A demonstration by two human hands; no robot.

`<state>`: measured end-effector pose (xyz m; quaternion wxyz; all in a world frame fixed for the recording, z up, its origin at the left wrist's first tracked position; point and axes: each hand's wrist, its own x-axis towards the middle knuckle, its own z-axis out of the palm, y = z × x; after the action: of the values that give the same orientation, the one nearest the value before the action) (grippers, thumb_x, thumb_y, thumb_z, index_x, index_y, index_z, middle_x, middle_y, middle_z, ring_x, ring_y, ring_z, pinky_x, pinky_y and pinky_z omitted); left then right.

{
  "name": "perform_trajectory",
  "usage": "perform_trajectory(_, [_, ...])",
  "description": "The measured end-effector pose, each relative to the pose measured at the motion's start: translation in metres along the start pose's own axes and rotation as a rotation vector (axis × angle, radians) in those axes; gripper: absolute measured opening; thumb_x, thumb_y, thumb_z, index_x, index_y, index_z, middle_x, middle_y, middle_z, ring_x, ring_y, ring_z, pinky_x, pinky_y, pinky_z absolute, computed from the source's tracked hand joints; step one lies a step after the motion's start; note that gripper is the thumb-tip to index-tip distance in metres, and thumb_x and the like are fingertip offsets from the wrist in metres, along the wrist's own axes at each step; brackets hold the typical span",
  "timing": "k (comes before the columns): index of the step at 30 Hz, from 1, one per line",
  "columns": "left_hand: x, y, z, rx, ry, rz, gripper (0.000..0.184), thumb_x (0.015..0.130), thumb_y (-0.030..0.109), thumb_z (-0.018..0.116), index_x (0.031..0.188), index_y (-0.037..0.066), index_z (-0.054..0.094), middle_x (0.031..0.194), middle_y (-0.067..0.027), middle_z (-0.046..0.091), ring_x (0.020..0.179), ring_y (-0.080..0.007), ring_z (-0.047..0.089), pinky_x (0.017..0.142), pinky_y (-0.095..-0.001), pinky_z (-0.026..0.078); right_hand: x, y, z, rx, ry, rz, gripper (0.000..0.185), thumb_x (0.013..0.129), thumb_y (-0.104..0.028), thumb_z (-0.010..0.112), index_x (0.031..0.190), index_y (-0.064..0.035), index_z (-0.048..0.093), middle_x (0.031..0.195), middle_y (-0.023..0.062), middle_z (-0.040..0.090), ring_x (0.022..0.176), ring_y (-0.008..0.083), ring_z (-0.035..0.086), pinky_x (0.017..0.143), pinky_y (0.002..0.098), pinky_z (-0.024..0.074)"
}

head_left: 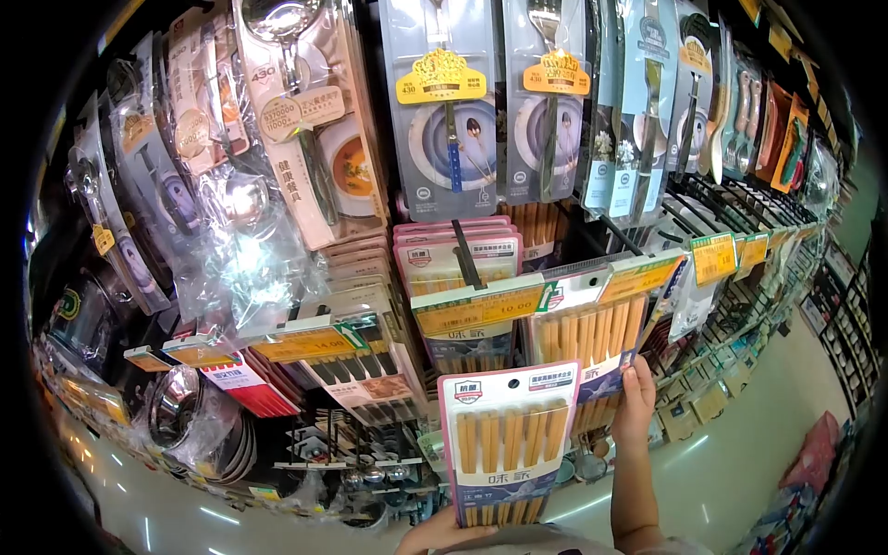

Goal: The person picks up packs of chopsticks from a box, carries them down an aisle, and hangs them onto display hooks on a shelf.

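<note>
My left hand (437,534) grips the lower left edge of a pink-edged pack of wooden chopsticks (511,444), held upright in front of the shelf. Its fingers are partly hidden by the pack and the frame's bottom edge. Farther right, my right hand (635,400) has its fingers closed at the right edge of a second chopstick pack (592,335), which hangs on the rack behind an orange price tag (640,277). More pink-edged packs (458,259) hang to the left of it, behind another price tag (481,308).
Carded spoons and forks (444,120) hang in rows above. Metal hooks (467,254) with price tags stick out toward me. Metal bowls (176,402) sit at the lower left. A shiny floor (740,444) shows at the lower right, with a pink bag-like item (814,453) beyond it.
</note>
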<state>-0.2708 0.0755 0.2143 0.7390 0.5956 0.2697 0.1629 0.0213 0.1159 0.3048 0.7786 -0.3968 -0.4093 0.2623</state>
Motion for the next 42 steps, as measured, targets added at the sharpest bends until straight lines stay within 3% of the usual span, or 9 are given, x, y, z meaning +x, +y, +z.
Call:
perform_trajectory(6, [-0.006, 0.004, 0.004, -0.047, 0.013, -0.045, 0.046, 0.078, 0.013, 0.062, 0.116, -0.001, 0.042, 0.111, -0.0094, 0.051, 0.1, -0.0152, 0.046, 0.086, -0.0288, 0.038, 0.002, -0.018, 0.013, 0.183, 0.083, 0.062, 0.028, 0.087, -0.017, 0.043, 0.106, 0.0034, 0.047, 0.097, 0.0053, 0.054, 0.087, 0.0111, 0.05, 0.081, 0.0258, 0.0373])
perform_trajectory(10, [-0.007, -0.004, 0.001, 0.016, -0.039, -0.023, 0.046, 0.077, 0.014, 0.062, 0.116, -0.001, 0.042, 0.112, -0.01, 0.051, 0.101, -0.0158, 0.046, 0.086, -0.0293, 0.037, -0.004, -0.001, 0.003, 0.155, 0.051, 0.11, 0.033, 0.088, -0.02, 0.04, 0.111, 0.0022, 0.044, 0.108, 0.0074, 0.051, 0.099, 0.0134, 0.047, 0.087, 0.0279, 0.0338])
perform_trajectory(12, [-0.009, -0.002, 0.004, 0.08, -0.019, 0.054, 0.05, 0.077, 0.025, 0.062, 0.116, -0.001, 0.043, 0.115, -0.0142, 0.048, 0.104, -0.0203, 0.044, 0.09, -0.031, 0.034, -0.007, -0.001, 0.003, 0.152, 0.043, 0.121, 0.034, 0.088, -0.02, 0.04, 0.113, 0.0026, 0.042, 0.11, 0.0082, 0.05, 0.101, 0.0142, 0.046, 0.088, 0.0284, 0.0329])
perform_trajectory(15, [-0.012, 0.006, 0.008, 0.094, -0.023, 0.064, 0.05, 0.077, 0.025, 0.061, 0.115, -0.001, 0.043, 0.113, -0.0147, 0.049, 0.104, -0.0214, 0.044, 0.09, -0.0306, 0.034, -0.007, -0.008, 0.01, 0.148, 0.023, 0.119, 0.034, 0.088, -0.02, 0.04, 0.113, 0.003, 0.043, 0.109, 0.0084, 0.05, 0.101, 0.0144, 0.046, 0.088, 0.0287, 0.0324])
perform_trajectory(20, [-0.013, 0.002, 0.01, 0.157, -0.074, 0.069, 0.049, 0.076, 0.019, 0.063, 0.116, -0.001, 0.042, 0.111, -0.0108, 0.051, 0.103, -0.0161, 0.044, 0.087, -0.0291, 0.036, -0.01, -0.006, 0.01, 0.164, -0.018, 0.112, 0.033, 0.088, -0.02, 0.041, 0.111, 0.0034, 0.043, 0.105, 0.0078, 0.052, 0.092, 0.0139, 0.05, 0.082, 0.027, 0.0372])
perform_trajectory(21, [-0.014, -0.001, 0.011, 0.173, -0.076, 0.071, 0.049, 0.077, 0.024, 0.061, 0.115, -0.001, 0.042, 0.111, -0.014, 0.05, 0.102, -0.0193, 0.046, 0.087, -0.0299, 0.036, -0.01, -0.013, 0.018, 0.175, 0.019, 0.105, 0.025, 0.088, -0.016, 0.042, 0.103, 0.0022, 0.048, 0.095, 0.0045, 0.054, 0.085, 0.011, 0.052, 0.077, 0.0253, 0.0402])
perform_trajectory(23, [-0.012, -0.01, 0.011, 0.24, -0.109, 0.059, 0.053, 0.078, 0.032, 0.058, 0.115, -0.002, 0.042, 0.111, -0.0191, 0.048, 0.1, -0.0253, 0.048, 0.086, -0.0316, 0.036, -0.012, -0.018, 0.021, 0.186, 0.023, 0.115, 0.025, 0.088, -0.017, 0.042, 0.103, 0.0024, 0.048, 0.095, 0.0046, 0.054, 0.085, 0.011, 0.051, 0.077, 0.0255, 0.0401])
perform_trajectory(27, [-0.013, 0.0, 0.017, 0.27, -0.116, 0.093, 0.057, 0.078, 0.036, 0.057, 0.117, -0.002, 0.039, 0.113, -0.0205, 0.047, 0.103, -0.0316, 0.047, 0.086, -0.0336, 0.036, -0.011, -0.026, 0.028, 0.161, 0.077, 0.106, 0.026, 0.088, -0.018, 0.042, 0.102, 0.0024, 0.049, 0.093, 0.0047, 0.055, 0.084, 0.0107, 0.051, 0.076, 0.0255, 0.04])
perform_trajectory(42, [-0.006, -0.02, 0.023, 0.322, -0.117, 0.11, 0.058, 0.078, 0.036, 0.057, 0.117, -0.003, 0.039, 0.114, -0.0196, 0.045, 0.103, -0.0296, 0.046, 0.087, -0.032, 0.035, -0.012, -0.022, 0.011, 0.145, 0.086, 0.107, 0.024, 0.087, -0.017, 0.044, 0.101, 0.0021, 0.05, 0.089, 0.0034, 0.057, 0.078, 0.0089, 0.052, 0.072, 0.0234, 0.0411])
